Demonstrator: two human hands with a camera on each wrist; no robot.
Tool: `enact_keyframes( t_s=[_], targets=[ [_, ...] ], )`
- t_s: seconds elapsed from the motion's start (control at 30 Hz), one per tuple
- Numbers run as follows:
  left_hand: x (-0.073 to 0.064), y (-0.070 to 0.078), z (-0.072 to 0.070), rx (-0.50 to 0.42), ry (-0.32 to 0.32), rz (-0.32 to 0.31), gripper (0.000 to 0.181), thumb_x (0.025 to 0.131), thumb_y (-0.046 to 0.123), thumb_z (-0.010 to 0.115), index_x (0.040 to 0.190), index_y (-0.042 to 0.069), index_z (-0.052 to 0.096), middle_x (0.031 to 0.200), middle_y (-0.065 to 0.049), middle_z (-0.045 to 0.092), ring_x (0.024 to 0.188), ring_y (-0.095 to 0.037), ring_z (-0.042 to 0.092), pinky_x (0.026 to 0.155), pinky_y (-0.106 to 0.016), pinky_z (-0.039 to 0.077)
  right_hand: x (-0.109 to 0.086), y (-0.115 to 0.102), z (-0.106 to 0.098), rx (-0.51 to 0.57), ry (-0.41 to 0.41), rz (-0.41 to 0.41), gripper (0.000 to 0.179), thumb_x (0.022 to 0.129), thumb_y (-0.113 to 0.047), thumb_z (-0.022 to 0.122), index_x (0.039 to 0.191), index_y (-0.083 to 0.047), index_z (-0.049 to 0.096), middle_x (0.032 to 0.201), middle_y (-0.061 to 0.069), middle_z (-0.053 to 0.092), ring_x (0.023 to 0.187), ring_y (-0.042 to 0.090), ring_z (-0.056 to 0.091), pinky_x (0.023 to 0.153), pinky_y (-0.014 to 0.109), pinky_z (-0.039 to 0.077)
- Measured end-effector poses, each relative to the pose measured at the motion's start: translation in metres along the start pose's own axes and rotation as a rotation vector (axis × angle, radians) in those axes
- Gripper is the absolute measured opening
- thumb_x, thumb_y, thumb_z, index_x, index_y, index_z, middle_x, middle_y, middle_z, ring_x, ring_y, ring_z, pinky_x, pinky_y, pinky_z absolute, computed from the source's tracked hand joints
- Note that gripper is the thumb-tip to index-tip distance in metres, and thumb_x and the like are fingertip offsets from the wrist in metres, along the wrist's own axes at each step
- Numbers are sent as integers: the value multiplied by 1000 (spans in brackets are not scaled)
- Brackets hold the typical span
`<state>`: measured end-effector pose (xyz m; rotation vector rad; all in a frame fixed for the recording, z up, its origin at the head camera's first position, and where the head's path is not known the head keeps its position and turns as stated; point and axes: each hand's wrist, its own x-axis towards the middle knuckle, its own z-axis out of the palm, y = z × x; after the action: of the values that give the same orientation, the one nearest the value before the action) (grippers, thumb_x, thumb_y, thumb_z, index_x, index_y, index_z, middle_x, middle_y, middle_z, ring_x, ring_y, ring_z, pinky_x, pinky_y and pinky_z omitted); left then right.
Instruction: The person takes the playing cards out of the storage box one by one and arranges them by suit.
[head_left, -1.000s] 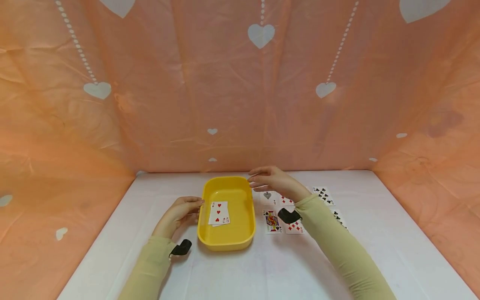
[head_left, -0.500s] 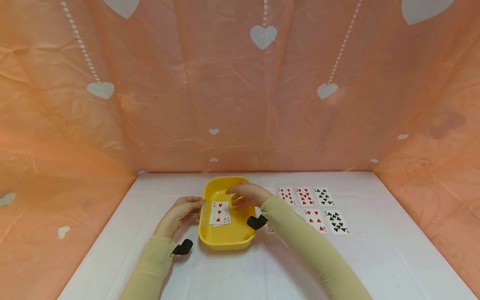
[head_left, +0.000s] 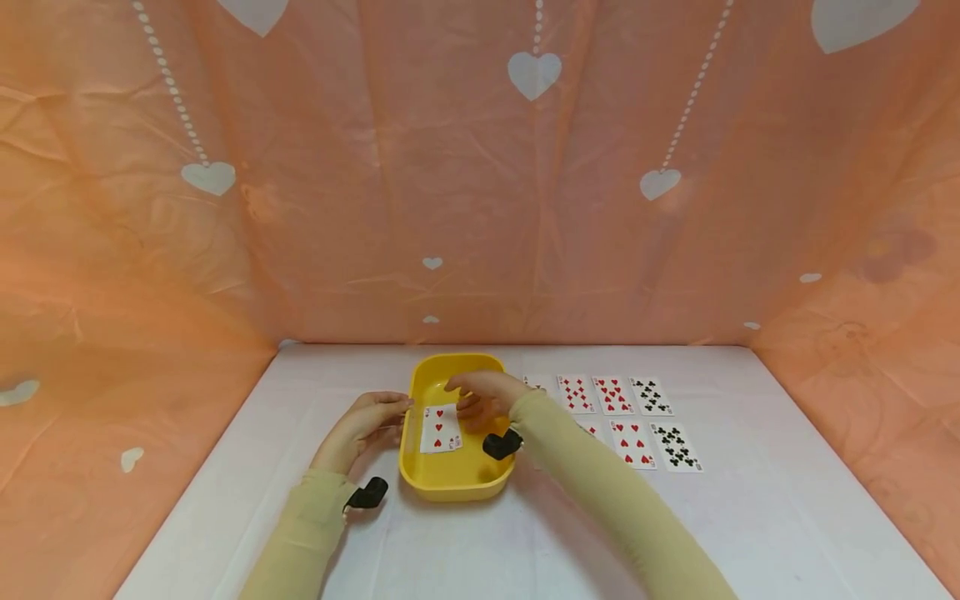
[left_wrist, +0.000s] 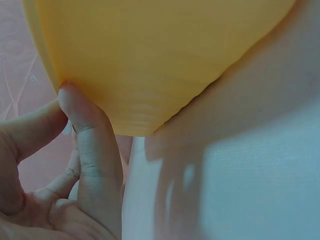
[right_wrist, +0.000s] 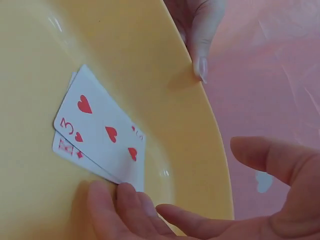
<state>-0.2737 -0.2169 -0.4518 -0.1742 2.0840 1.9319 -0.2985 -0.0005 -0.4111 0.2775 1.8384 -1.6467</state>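
A yellow plastic tray (head_left: 461, 475) stands on the white table, with a three of hearts playing card (head_left: 439, 429) lying face up inside. In the right wrist view, a second card with a red K and a diamond (right_wrist: 70, 149) peeks out beneath it. My left hand (head_left: 362, 425) touches the tray's left rim from outside, thumb and forefinger tips meeting at the edge. Over the tray's right side hangs my right hand (head_left: 483, 400), its fingers loosely extended. Its fingertips (right_wrist: 127, 195) are right at the near edge of the two cards, with the thumb held apart.
Right of the tray, several playing cards lie face up in two rows, among them a clubs card (head_left: 651, 396) and a six of hearts (head_left: 632, 444). The right sleeve (head_left: 600, 483) covers part of them. A peach curtain (head_left: 480, 208) with pale hearts surrounds the table.
My right hand has moved left from above the card rows into the tray, up to the cards there. The three of hearts has turned slightly. My left hand stays at the rim.
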Motion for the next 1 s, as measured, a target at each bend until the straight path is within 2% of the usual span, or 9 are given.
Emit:
enact_keyframes(
  t_s=[0.2,0.43,0.57,0.7,0.8,0.83,1.0],
  targets=[
    [-1,0,0,1,-11,4,36,94,12,62,119,-12,54,91,-11,68,74,-14,63,65,-26,55,4,2,4,61,0,30,62,87,-25,67,130,11,40,117,24,51,107,34,54,88,52,49],
    [-1,0,0,-3,-8,2,36,94,12,61,120,-12,53,89,-10,68,74,-14,63,63,-25,54,8,4,5,77,13,53,56,87,-23,67,126,10,44,111,21,53,101,32,54,88,47,50],
    [0,-1,0,-3,-5,4,36,94,12,61,119,-12,54,89,-10,68,75,-15,63,63,-24,54,8,7,7,87,4,53,34,88,-18,65,112,5,54,104,16,56,96,28,55,88,43,50],
    [1,-2,0,11,9,-1,34,93,12,62,118,-11,55,88,-9,68,74,-15,62,64,-24,54,9,9,9,52,-25,37,10,91,-12,62,93,-2,59,98,13,64,88,24,59,87,39,50],
    [1,-2,0,21,18,-2,33,93,12,62,117,-11,56,86,-8,68,73,-14,62,65,-25,54,12,11,10,10,-56,16,3,90,-5,61,91,-2,61,94,14,67,81,22,60,86,37,52],
    [1,-2,0,21,20,-2,34,93,12,62,117,-11,56,86,-8,68,73,-14,62,64,-25,54,13,11,10,-3,-65,7,3,89,-2,62,92,-1,62,92,14,67,79,22,60,85,36,53],
    [0,-1,0,14,22,-4,34,93,12,62,117,-11,56,90,-11,68,73,-14,63,64,-24,54,17,13,14,-56,-73,-29,23,83,12,64,104,2,61,89,15,65,73,22,59,78,32,55]
  ],
)
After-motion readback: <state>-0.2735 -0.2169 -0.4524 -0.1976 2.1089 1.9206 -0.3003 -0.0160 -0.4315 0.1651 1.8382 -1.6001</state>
